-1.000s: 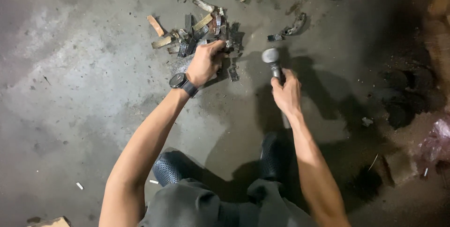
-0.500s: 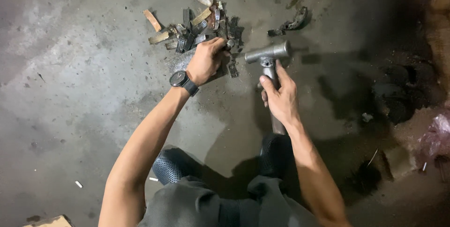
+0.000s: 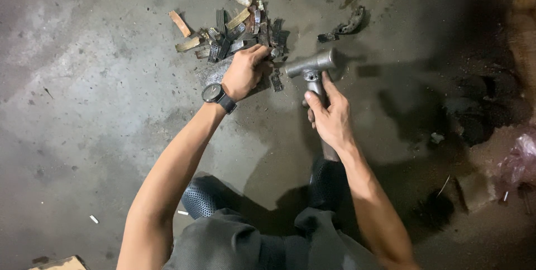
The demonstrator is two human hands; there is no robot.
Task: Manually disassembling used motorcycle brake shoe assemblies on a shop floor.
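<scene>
Where the person crouches on the stained concrete floor [image 3: 100, 108], the right hand [image 3: 330, 118] is closed round the handle of a steel hammer [image 3: 312, 68], head level just beside the scrap. Beyond, the left hand [image 3: 244, 72], wearing a wristwatch [image 3: 213, 92], clasps pieces at the near edge of a pile of metal scraps [image 3: 240, 34].

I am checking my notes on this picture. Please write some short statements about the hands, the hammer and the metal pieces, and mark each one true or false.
1. The right hand grips a metal hammer. True.
2. The hammer head rests far left of the scrap pile. False: it is just right of the pile.
3. The left hand presses on pieces at the pile's near edge. True.
4. The left wrist is bare. False: it wears a dark wristwatch.
5. The pile lies on a wooden bench. False: it lies on the concrete floor.
</scene>
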